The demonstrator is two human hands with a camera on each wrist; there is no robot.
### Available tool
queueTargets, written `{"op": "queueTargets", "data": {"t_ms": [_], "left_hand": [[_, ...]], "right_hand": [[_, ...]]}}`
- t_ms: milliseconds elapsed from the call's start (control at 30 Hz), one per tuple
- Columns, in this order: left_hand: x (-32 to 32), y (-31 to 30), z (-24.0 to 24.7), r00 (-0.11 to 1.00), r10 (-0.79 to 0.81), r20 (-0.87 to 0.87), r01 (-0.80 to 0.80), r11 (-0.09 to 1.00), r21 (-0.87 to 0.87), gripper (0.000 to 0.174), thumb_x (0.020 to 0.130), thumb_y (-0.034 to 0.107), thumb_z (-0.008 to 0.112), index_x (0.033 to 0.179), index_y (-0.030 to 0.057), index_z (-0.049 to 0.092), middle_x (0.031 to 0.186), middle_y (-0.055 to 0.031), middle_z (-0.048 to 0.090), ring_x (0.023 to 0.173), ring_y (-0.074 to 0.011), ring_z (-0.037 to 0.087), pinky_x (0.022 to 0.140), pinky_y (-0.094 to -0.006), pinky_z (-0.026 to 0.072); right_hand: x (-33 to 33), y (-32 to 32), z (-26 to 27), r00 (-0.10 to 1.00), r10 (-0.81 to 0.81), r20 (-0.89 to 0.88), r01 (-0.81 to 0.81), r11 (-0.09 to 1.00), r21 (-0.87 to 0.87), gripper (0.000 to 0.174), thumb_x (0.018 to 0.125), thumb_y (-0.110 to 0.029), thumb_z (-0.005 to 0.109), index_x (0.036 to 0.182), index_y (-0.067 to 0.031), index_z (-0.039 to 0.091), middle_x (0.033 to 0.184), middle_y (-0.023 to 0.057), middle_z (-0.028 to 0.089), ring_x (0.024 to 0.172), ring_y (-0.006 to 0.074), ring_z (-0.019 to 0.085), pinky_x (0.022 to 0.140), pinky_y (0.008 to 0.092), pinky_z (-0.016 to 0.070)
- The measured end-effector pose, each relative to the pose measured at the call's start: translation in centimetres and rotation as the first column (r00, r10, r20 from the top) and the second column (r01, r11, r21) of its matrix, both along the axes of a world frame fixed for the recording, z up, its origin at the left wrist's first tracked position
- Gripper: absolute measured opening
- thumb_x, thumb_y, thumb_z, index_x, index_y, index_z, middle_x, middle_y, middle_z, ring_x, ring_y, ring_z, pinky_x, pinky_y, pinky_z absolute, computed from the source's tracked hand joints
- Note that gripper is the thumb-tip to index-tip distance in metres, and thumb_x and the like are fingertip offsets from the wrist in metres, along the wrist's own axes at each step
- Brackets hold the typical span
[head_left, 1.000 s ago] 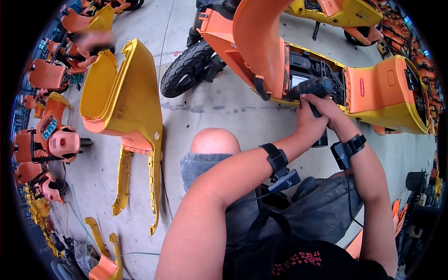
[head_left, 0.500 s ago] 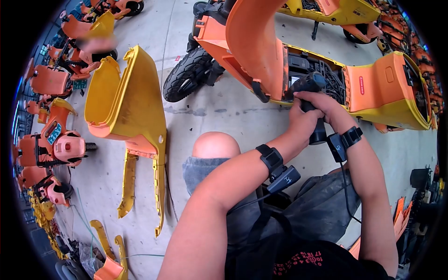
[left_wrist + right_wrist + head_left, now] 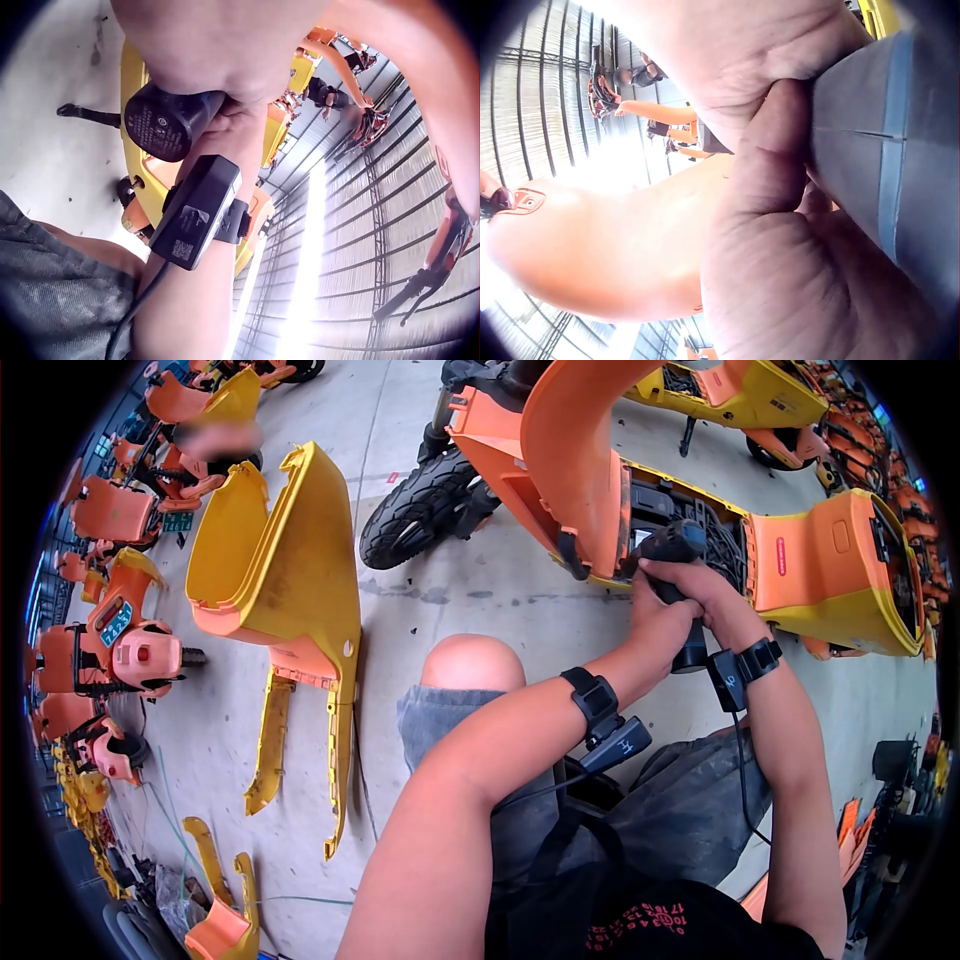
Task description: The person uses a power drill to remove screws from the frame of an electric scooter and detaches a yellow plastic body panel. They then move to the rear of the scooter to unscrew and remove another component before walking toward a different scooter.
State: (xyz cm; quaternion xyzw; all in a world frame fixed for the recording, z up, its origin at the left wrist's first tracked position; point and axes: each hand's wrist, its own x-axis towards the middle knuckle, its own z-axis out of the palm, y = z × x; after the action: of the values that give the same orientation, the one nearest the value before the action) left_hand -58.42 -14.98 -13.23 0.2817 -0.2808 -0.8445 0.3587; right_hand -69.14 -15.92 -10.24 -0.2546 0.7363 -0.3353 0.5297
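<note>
Both of my hands are wrapped around the handle of a black cordless drill [image 3: 673,542] in the head view. My left hand [image 3: 662,622] grips it from the near left side, and my right hand [image 3: 718,598] holds it from the right. Below the hands hangs the drill's round-ended base [image 3: 159,129], which shows in the left wrist view. The drill's head is over the open middle of an orange and yellow scooter body [image 3: 808,560], where black cables and parts [image 3: 722,535] lie. Its tip is hidden from view. The drill's grey casing [image 3: 855,142] fills the right of the right wrist view.
A detached yellow scooter panel [image 3: 305,560] stands on the concrete floor at left. The scooter's front wheel [image 3: 420,510] lies beyond my knee [image 3: 472,660]. Orange scooters [image 3: 150,660] line the left edge, and another yellow scooter [image 3: 740,400] stands behind.
The drill tilted slightly and swung back a little, with both hands keeping their grip throughout. The head view has shifted slightly; the scooter and panel stay where they were.
</note>
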Motion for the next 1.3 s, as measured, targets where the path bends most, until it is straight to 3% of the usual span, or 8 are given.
{"op": "queueTargets", "data": {"t_ms": [367,733,833,900,1000,1067,1167,1300], "left_hand": [[-1.0,0.0,-1.4,0.999,0.031,0.041,-0.028,0.997,-0.07,0.067,0.07,-0.01,0.062,0.129,0.0029,0.032,0.112,-0.0144,0.056,0.095,-0.0235,0.064,0.076,-0.0335,0.0568],[-1.0,0.8,-2.6,0.974,-0.042,0.223,0.096,0.967,-0.237,0.058,0.074,0.001,0.063,0.127,0.0024,0.04,0.111,-0.0107,0.058,0.097,-0.0193,0.062,0.083,-0.032,0.0516],[-0.3,0.9,-3.0,0.989,-0.128,0.075,0.12,0.988,0.099,0.043,0.079,0.006,0.058,0.12,0.0019,0.048,0.103,-0.0098,0.061,0.091,-0.0193,0.062,0.079,-0.0312,0.051],[-0.2,-0.8,-5.2,0.863,-0.142,0.484,0.155,0.988,0.014,0.031,0.082,0.009,0.053,0.112,0.0021,0.055,0.095,-0.0086,0.064,0.086,-0.0194,0.063,0.075,-0.032,0.0512],[0.1,-3.1,-5.6,0.85,-0.039,0.526,0.141,0.978,-0.155,0.026,0.082,0.011,0.056,0.106,0.0026,0.058,0.092,-0.0117,0.067,0.086,-0.0257,0.066,0.073,-0.0363,0.0516],[-0.4,-4.8,-7.4,0.517,0.259,0.816,0.38,0.784,-0.49,0.029,0.082,0.014,0.059,0.108,0.0029,0.056,0.097,-0.0179,0.068,0.092,-0.033,0.067,0.075,-0.0411,0.0515],[-0.7,-6.2,-10.2,0.473,0.376,0.796,0.571,0.558,-0.603,0.036,0.078,0.016,0.067,0.111,0.0063,0.054,0.099,-0.0232,0.066,0.093,-0.0423,0.064,0.079,-0.0475,0.0512],[-0.6,-7.4,-13.9,0.426,0.428,0.797,0.552,0.575,-0.603,0.036,0.078,0.014,0.066,0.11,0.007,0.054,0.098,-0.0222,0.067,0.094,-0.0425,0.064,0.079,-0.049,0.0514]], "right_hand": [[0.3,0.2,0.2,1.0,-0.001,-0.02,0.001,1.0,0.008,0.048,0.086,-0.033,0.072,0.125,-0.0072,0.06,0.114,0.0093,0.066,0.099,0.0188,0.065,0.088,0.0307,0.0505],[-2.2,1.1,-2.5,0.996,-0.047,0.077,0.052,0.997,-0.064,0.034,0.084,-0.024,0.072,0.11,-0.0046,0.063,0.095,0.0077,0.067,0.087,0.0192,0.067,0.077,0.0336,0.0543],[-2.1,1.8,-2.3,0.987,-0.091,0.131,0.105,0.989,-0.103,0.029,0.084,-0.018,0.07,0.107,-0.0023,0.062,0.089,0.0087,0.066,0.081,0.0201,0.067,0.069,0.0332,0.0561],[-2.8,1.9,-3.1,0.98,-0.125,0.157,0.145,0.982,-0.123,0.026,0.084,-0.014,0.067,0.105,0.0001,0.061,0.088,0.0111,0.067,0.075,0.0223,0.068,0.064,0.0338,0.0572],[-2.8,1.9,-2.6,0.966,-0.109,0.232,0.131,0.988,-0.08,0.024,0.083,-0.01,0.066,0.102,0.0035,0.061,0.085,0.0143,0.067,0.069,0.026,0.07,0.059,0.0361,0.0577],[-3.1,2.0,-3.3,0.971,-0.095,0.22,0.121,0.987,-0.11,0.021,0.082,-0.01,0.065,0.098,0.0037,0.061,0.082,0.0138,0.067,0.067,0.0259,0.069,0.059,0.036,0.0575],[-3.2,2.1,-2.8,0.986,-0.081,0.145,0.097,0.99,-0.105,0.012,0.079,-0.008,0.064,0.086,0.0023,0.063,0.072,0.0126,0.064,0.062,0.0252,0.069,0.058,0.0364,0.0568],[-4.5,2.7,-3.4,0.978,-0.068,0.2,0.092,0.989,-0.117,0.016,0.079,-0.007,0.064,0.091,0.0023,0.062,0.076,0.0132,0.065,0.063,0.0251,0.069,0.054,0.0363,0.0569]]}}
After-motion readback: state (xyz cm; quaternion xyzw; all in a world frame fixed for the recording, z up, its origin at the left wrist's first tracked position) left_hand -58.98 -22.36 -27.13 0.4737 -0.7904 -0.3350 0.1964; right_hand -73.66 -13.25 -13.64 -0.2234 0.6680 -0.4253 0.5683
